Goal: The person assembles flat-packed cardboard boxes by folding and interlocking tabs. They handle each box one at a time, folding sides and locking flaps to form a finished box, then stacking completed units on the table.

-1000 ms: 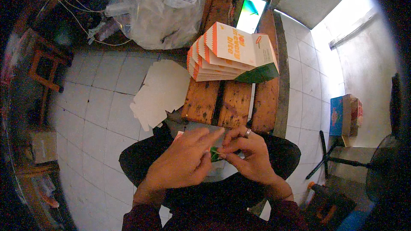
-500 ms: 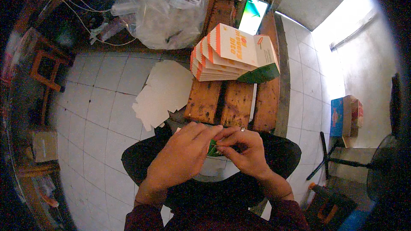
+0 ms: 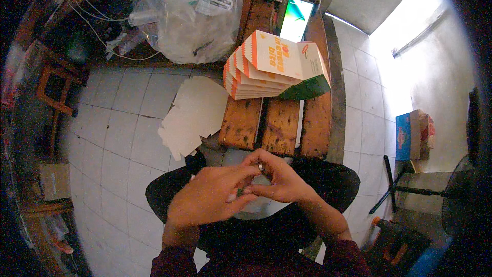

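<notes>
Left hand (image 3: 202, 195) and right hand (image 3: 281, 182) meet around a green piece (image 3: 239, 192), just before the bench (image 3: 241, 123).
Piece mostly hidden — cannot tell either hand's grip; boxes (image 3: 277, 59) sit nested on the bench, likely for reach.

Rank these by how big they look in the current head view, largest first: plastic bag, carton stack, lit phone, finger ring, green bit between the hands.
1. Plastic bag
2. Carton stack
3. Lit phone
Unranked last: finger ring and green bit, both tiny, the latter blurred.
</notes>
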`<state>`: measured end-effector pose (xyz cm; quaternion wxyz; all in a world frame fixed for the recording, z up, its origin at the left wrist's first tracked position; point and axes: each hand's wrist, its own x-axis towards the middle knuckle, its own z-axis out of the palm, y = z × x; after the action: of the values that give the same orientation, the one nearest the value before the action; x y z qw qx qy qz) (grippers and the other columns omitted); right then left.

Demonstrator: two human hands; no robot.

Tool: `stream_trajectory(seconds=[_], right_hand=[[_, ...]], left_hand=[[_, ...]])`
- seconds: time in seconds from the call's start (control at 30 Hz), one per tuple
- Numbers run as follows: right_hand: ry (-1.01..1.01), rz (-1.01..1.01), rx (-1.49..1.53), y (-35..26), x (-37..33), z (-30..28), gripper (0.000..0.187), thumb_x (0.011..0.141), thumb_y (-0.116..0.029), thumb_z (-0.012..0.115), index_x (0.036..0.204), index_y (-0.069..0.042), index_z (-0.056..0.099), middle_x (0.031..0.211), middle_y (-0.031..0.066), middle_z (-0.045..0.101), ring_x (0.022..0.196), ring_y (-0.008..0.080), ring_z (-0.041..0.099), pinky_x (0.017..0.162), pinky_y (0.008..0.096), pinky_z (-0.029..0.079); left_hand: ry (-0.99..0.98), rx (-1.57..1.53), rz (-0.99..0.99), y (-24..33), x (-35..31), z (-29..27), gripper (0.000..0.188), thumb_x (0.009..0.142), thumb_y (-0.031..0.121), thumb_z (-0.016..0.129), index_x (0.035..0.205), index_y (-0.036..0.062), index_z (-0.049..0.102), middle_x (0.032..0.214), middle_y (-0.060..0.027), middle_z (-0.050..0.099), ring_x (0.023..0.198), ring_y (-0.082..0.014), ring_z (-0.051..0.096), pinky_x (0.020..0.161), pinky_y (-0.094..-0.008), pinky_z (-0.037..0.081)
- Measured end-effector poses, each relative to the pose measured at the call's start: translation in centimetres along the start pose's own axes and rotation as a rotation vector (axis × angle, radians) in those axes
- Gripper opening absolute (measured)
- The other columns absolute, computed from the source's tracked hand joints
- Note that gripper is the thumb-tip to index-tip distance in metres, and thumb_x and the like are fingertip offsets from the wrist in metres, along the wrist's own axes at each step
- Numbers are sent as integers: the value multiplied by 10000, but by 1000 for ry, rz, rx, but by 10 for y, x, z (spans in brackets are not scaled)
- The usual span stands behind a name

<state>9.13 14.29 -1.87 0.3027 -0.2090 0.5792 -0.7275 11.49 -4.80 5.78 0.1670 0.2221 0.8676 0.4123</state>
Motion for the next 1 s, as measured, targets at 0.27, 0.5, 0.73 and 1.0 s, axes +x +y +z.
stream_trajectory(seconds=[0.27, 0.5, 0.73, 1.0], right_hand=[[216, -109, -450, -64, -15, 12, 149, 803, -161, 701, 808, -27, 636, 761, 105, 668, 676, 211, 654, 651, 290, 501], [158, -149, -97, -44, 21, 12, 500, 897, -248, 595, 1299, 6, 444, 1249, 128, 536, 1128, 210, 519, 884, 327, 460], [453, -267, -579, -59, 7, -9, 189, 856, -40, 577, 1023, 22, 638, 974, 125, 675, 893, 217, 643, 790, 308, 495], [433, -833, -1183, -33, 7, 10, 240, 699, -14, 694, 935, -16, 653, 1049, 150, 672, 986, 334, 646, 777, 399, 526]], left_hand=[[1250, 491, -237, 10, -141, -41, 288, 713, 114, 707, 990, 62, 649, 716, -48, 585, 582, -144, 532, 558, -281, 437], [328, 398, 113, 33, -19, 23, 347, 760, 111, 653, 1090, 49, 565, 895, -127, 602, 820, -303, 614, 719, -403, 502], [479, -7, 121, 11, 24, 46, 419, 774, 190, 722, 1097, 11, 524, 1032, -158, 576, 922, -306, 610, 835, -386, 506], [637, -394, -204, -29, 9, 57, 367, 871, 216, 654, 1121, -14, 513, 1033, -103, 597, 946, -198, 583, 831, -328, 477]])
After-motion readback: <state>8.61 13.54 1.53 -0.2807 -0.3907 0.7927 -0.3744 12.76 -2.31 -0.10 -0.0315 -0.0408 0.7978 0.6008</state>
